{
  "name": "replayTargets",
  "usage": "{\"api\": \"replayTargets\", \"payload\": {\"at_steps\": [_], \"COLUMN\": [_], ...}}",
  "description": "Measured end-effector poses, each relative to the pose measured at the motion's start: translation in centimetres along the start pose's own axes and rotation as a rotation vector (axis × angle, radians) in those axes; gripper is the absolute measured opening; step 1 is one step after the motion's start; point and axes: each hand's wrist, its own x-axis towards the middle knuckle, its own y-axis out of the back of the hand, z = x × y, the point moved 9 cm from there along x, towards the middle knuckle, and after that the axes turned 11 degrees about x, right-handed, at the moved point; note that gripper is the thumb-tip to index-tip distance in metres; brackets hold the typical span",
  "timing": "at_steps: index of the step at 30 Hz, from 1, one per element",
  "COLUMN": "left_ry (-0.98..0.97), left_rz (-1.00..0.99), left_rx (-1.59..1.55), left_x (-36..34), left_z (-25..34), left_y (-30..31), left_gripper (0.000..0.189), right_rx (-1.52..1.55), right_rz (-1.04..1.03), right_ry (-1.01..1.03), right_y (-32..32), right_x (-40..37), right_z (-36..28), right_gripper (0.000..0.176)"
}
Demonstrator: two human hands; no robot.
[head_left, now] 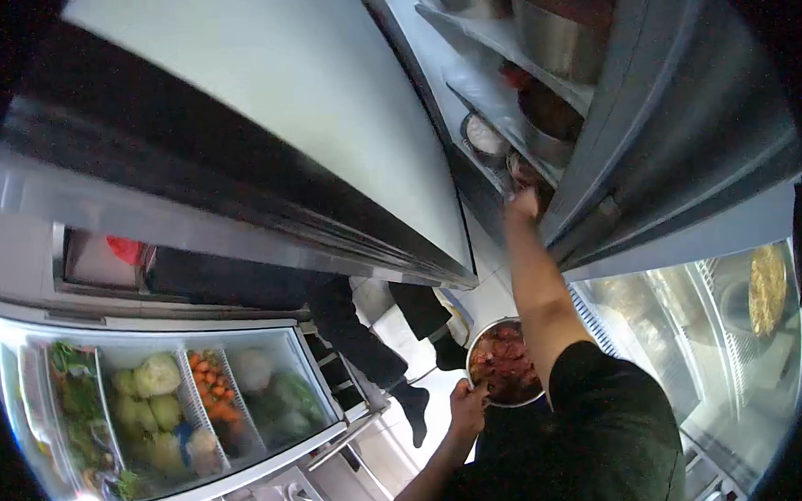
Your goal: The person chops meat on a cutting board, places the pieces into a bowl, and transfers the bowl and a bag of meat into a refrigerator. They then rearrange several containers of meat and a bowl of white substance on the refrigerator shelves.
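Note:
A round metal bowl (505,363) holds dark red pieces that look like raw meat. My left hand (468,408) grips its near-left rim, with the fingers closed on the edge. My right arm stretches forward into the open fridge, and my right hand (526,204) is low inside it, close to a container with reddish-brown contents (521,168). Blur and shadow hide the fingers of that hand. Beside it on the low shelf stands a round container with a white top (484,135).
Fridge shelves (472,28) above hold large metal pots (549,42). An open door (278,95) stands at left. A glass-fronted chiller (220,411) shows cabbages and carrots; another glass case (691,327) is at right. Another person's dark-clothed leg (355,333) and foot are near the bowl.

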Motion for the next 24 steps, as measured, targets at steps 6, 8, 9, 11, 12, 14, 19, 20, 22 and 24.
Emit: {"api": "replayTargets", "payload": {"at_steps": [6, 8, 9, 11, 12, 14, 19, 20, 22, 24], "left_ry": [-0.086, -0.086, -0.089, -0.064, -0.052, -0.022, -0.045, -0.031, -0.036, -0.079], "left_rz": [-0.045, -0.044, -0.045, -0.018, -0.007, -0.004, -0.063, -0.071, -0.064, -0.045], "left_rx": [0.041, 0.031, 0.029, 0.037, 0.040, 0.064, 0.008, 0.016, -0.002, -0.049], "left_x": [0.3, 0.6, 0.8, -0.1, -0.3, 0.0, 1.2, 2.0, 2.2, 1.4], "left_z": [0.6, -0.2, -0.1, 1.3, 1.9, 1.1, 0.0, -1.1, -1.2, 0.1], "left_y": [0.3, 0.3, 0.2, -0.8, -1.3, -1.0, -0.8, -0.1, 0.0, -0.8], "left_gripper": [0.022, 0.020, 0.019, 0.018, 0.018, 0.018, 0.015, 0.017, 0.017, 0.019], "right_rx": [0.185, 0.258, 0.304, 0.403, 0.418, 0.436, 0.143, 0.127, 0.205, 0.338], "right_rz": [-0.064, -0.105, -0.136, -0.261, -0.421, -0.601, -0.498, -0.501, -0.454, -0.332], "right_ry": [-0.071, -0.104, -0.115, -0.107, -0.086, -0.098, 0.159, 0.171, -0.027, -0.292], "right_y": [0.4, 0.5, 0.5, -0.2, -2.0, -4.4, -2.3, -2.6, -3.1, -3.4], "right_x": [1.6, 2.2, 2.6, 2.9, 2.1, 1.1, -0.9, -1.4, -1.3, -0.6], "right_z": [0.7, 1.1, 1.4, 1.4, -0.5, -2.4, -2.5, -3.1, -2.5, -0.6], "right_gripper": [0.033, 0.034, 0.034, 0.035, 0.035, 0.034, 0.027, 0.026, 0.026, 0.029]}}
